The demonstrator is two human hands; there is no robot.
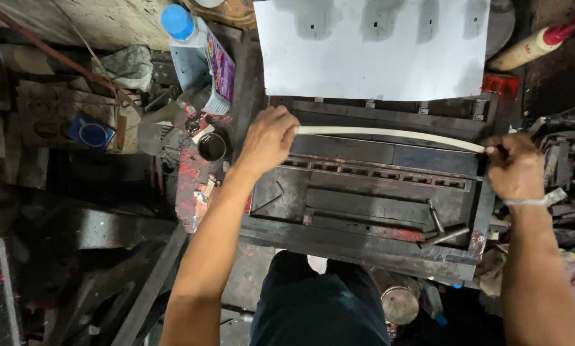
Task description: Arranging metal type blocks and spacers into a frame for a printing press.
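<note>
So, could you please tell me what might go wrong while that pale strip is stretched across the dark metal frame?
The pale strip is held only at its ends by the left hand and right hand; it may sag, twist or slip from either grip. The open cup beside the left hand could be knocked over. Red smears on the metal frame might stain the strip.

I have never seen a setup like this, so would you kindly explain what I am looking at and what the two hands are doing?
There is no robot here: a person wears a camera on the head, so the one picture looks straight down at their own arms. The left hand and the right hand each pinch one end of a long pale strip, stretched across a dark, ink-stained metal frame. A blank white sheet lies at the frame's far side. Left of it stand a plastic bottle with a blue cap and a small dark cup. A T-shaped metal key rests on the frame's near right part.
</note>
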